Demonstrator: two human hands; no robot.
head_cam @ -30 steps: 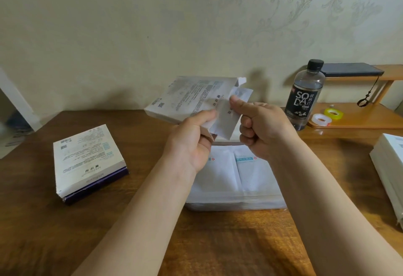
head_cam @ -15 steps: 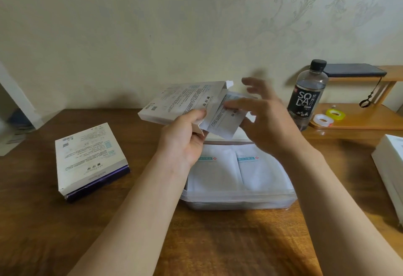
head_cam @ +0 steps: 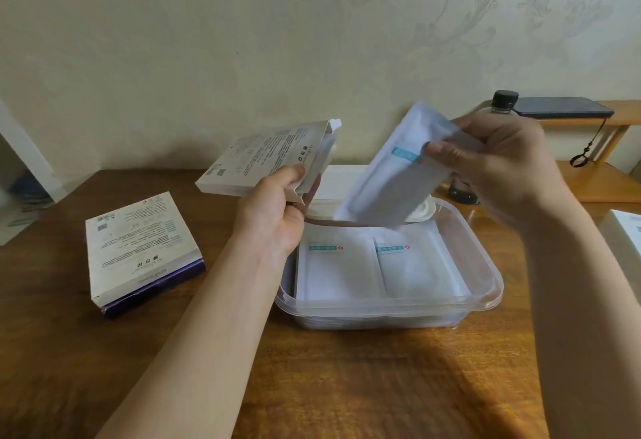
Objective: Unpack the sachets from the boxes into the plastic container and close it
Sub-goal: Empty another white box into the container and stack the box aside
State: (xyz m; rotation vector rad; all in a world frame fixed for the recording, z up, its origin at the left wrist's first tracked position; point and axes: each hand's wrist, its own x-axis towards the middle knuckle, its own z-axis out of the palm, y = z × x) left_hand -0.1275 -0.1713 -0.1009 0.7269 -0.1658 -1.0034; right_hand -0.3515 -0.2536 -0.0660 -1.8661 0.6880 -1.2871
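My left hand (head_cam: 274, 209) grips a flat white box (head_cam: 267, 157) by its open right end, holding it tilted above the table. My right hand (head_cam: 499, 168) pinches a white sachet (head_cam: 392, 175) with a blue label, held slanted over the clear plastic container (head_cam: 485, 286). The sachet's lower corner hangs just above the container's back edge. Inside the container lie white sachets side by side, two on top (head_cam: 412, 265). The container's white lid (head_cam: 343, 178) lies behind it, partly hidden by the sachet.
A shut white and purple box (head_cam: 138, 248) lies on the wooden table at the left. Another white box (head_cam: 624, 241) sits at the right edge. A soda bottle (head_cam: 504, 102) stands behind my right hand, next to a low wooden shelf (head_cam: 610, 182) with a dark phone.
My right hand has pulled the sachet fully out of the box and carried it right and down over the container. The left hand has kept hold of the box, which has tilted slightly.
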